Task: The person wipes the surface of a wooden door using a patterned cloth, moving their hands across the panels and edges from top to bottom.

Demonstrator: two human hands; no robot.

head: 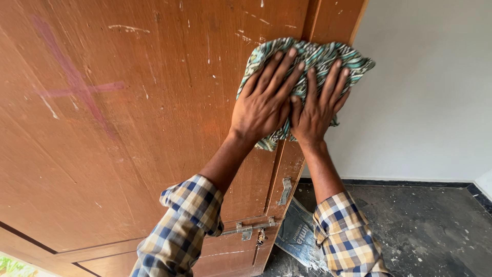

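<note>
left hand (264, 100) flat, fingers spread, pressing patterned cloth (318, 56) on wooden door (128, 128) | right hand (318, 110) likewise, beside it | cloth near door's upper edge, above latch (251, 228) | advice: keep palms flat, even pressure, overlapping strokes

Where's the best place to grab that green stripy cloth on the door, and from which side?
Probably the bunched corner of the cloth sticking out past the right hand, coming from the right, the wall side. There the fabric hangs loose off the door edge. Elsewhere both the left hand and right press it flat against the wood, leaving nothing to pinch.
</note>
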